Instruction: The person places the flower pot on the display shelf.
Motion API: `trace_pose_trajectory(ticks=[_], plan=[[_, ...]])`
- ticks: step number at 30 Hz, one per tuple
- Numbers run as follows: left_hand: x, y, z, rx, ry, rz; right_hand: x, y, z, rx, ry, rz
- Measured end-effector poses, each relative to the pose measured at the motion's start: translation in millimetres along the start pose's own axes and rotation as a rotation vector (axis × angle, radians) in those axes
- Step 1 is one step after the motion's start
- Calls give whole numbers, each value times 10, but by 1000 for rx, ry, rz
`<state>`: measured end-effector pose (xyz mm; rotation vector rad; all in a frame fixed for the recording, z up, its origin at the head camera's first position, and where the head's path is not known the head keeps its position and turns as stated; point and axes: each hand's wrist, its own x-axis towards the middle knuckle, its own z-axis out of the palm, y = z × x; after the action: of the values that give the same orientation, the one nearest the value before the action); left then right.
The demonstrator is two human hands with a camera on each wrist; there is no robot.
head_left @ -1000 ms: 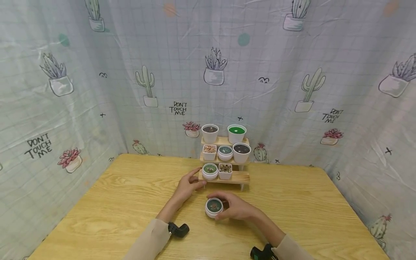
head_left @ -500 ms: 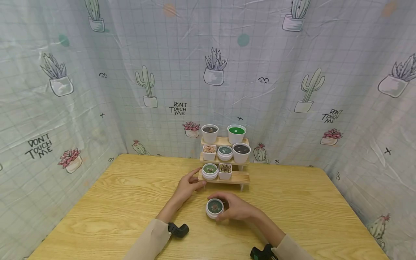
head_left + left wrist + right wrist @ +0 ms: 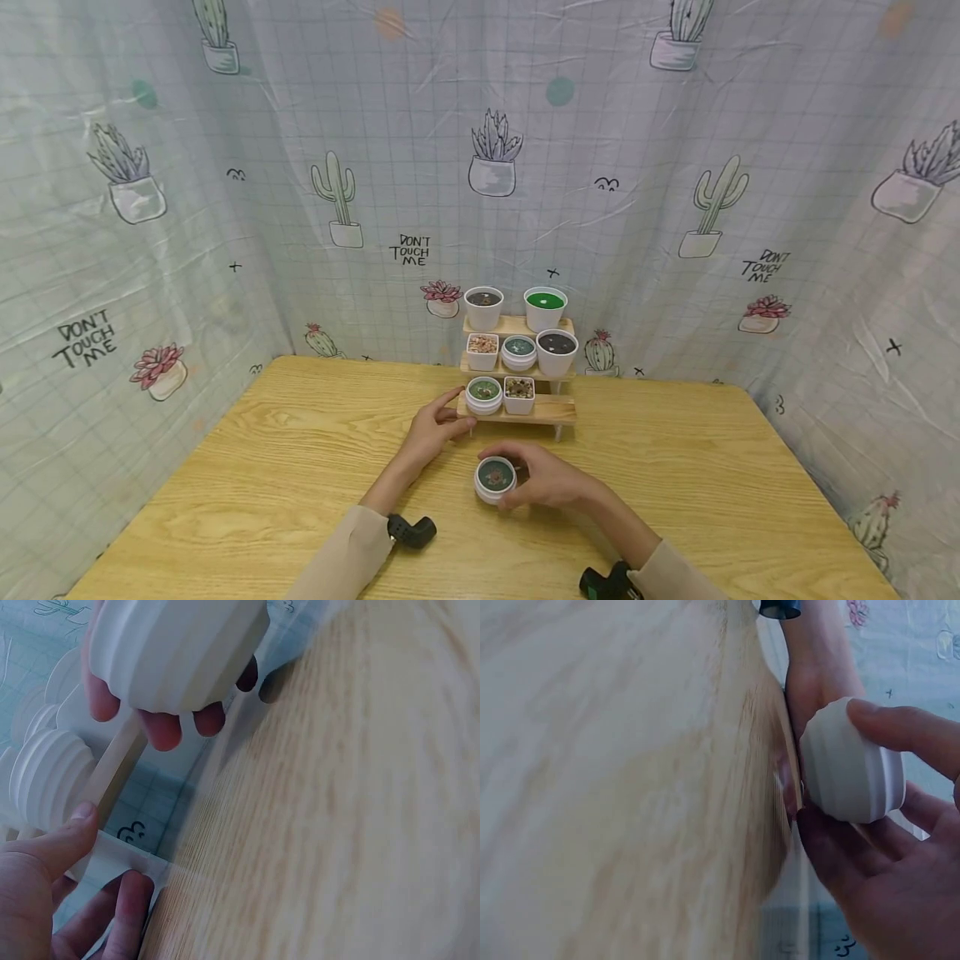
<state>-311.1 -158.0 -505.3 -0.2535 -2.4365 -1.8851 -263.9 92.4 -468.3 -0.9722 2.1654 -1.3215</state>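
My right hand [image 3: 547, 477] grips a small round white pot [image 3: 495, 480] with dark green filling, upright in front of the stand. Thumb and fingers span its ribbed side; in the right wrist view the pot [image 3: 844, 765] shows close over the tabletop. My left hand [image 3: 429, 433] holds the left end of a three-tier wooden stand [image 3: 555, 407] by its lowest shelf. The left wrist view has the thumb [image 3: 82, 814] on the shelf edge and curled fingers below. A round pot with green filling [image 3: 483, 394] and a square pot [image 3: 519, 394] sit on that shelf.
A square pot [image 3: 483, 351], a round ribbed pot [image 3: 519, 352] and a larger cup [image 3: 557, 352] fill the middle shelf. Two white cups stand on top, one grey-filled [image 3: 483, 308], one green-filled [image 3: 546, 308]. Behind the wooden table [image 3: 300, 467] hangs a cactus-print curtain [image 3: 420, 108].
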Motion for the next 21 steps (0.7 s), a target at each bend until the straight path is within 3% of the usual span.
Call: trace_pose_trajectory(ticks=[21], plan=[[10, -10, -11, 27, -21, 18, -44, -168, -81, -50, 1, -40]])
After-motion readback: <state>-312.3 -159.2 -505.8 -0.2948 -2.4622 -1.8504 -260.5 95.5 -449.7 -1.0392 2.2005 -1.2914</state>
